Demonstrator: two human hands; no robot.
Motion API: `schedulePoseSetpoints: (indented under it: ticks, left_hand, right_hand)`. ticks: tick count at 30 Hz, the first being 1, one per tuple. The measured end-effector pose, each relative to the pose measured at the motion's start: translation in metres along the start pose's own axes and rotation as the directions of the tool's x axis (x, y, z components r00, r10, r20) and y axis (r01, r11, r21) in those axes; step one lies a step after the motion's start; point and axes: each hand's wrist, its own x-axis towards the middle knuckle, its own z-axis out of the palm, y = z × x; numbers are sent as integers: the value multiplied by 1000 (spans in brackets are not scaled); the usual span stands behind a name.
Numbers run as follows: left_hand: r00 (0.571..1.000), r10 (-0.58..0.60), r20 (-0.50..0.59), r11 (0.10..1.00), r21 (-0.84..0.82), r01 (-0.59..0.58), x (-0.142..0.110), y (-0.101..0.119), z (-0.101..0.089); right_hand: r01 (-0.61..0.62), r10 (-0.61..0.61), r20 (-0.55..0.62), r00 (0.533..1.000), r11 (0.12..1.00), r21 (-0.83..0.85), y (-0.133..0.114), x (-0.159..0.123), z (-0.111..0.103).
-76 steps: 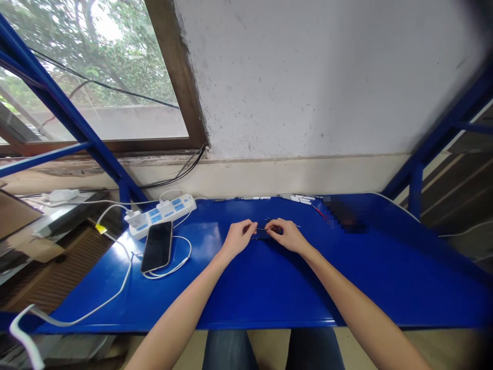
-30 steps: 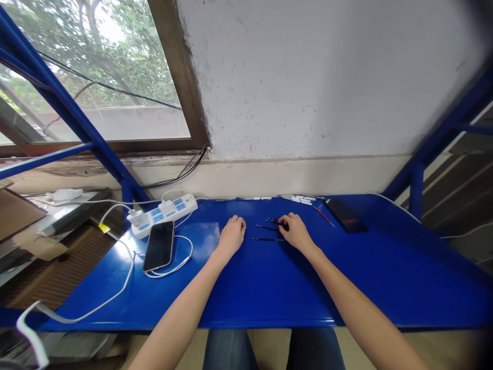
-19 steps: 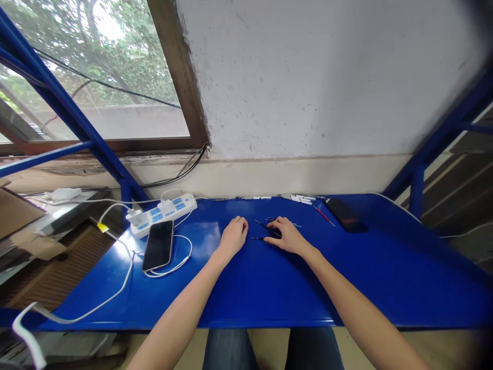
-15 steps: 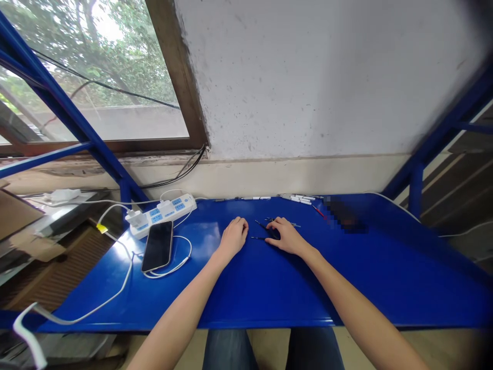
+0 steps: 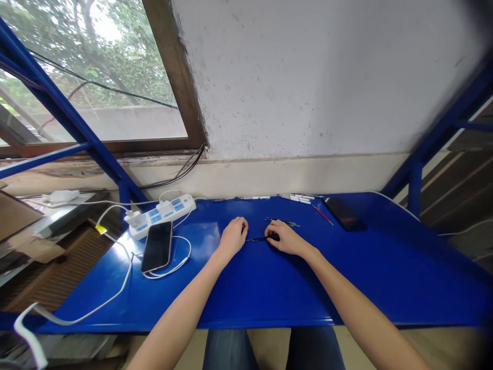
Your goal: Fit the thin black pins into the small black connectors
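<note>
My left hand [image 5: 233, 234] rests on the blue tabletop with its fingers curled in; whatever they hold, if anything, is hidden. Just right of it, my right hand [image 5: 287, 238] is closed around a black pen [image 5: 259, 239], low over the table. The pen's thin tip points left toward my left hand, and a dark end shows between thumb and fingers. Behind the right hand lie slim pen parts [image 5: 291, 223], partly covered by the knuckles. Whether the right hand holds one piece or two is unclear.
White pen parts [image 5: 300, 198] and a row of pen pieces [image 5: 256, 198] lie along the back edge. A red refill [image 5: 322, 215] sits near a dark phone [image 5: 344, 214]. At left are another phone [image 5: 157, 247], a power strip [image 5: 181, 206] and a white cable [image 5: 189, 249].
The right fingers have closed in. Two dark slim pieces that stood apart at the right hand now show as one line pointing left. The left hand stays put.
</note>
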Motion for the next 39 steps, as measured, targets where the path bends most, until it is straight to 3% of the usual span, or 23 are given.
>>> schedulePoseSetpoints:
  ticks: [13, 17, 22, 26, 39]
  left_hand:
    - [1000, -9, 20, 999, -52, 10, 1, 0, 4]
    - [1000, 10, -15, 991, -132, -11, 1, 1, 3]
    - [999, 3, -42, 975, -221, -12, 1, 4, 3]
    - [998, 35, -49, 972, -232, -45, 1, 5, 4]
    - [997, 70, -31, 976, -206, -75, 0, 6, 6]
  right_hand:
    - [-2, 2, -27, 1000, 1000, -13, -2, 0, 2]
    - [-88, 77, -161, 984, 994, -66, 3, 1, 1]
    - [-266, 200, -318, 927, 947, -180, 21, 0, 0]
    - [-334, 251, -307, 918, 907, -256, 29, -1, 3]
    - [-422, 345, -274, 897, 855, -303, 19, -1, -1]
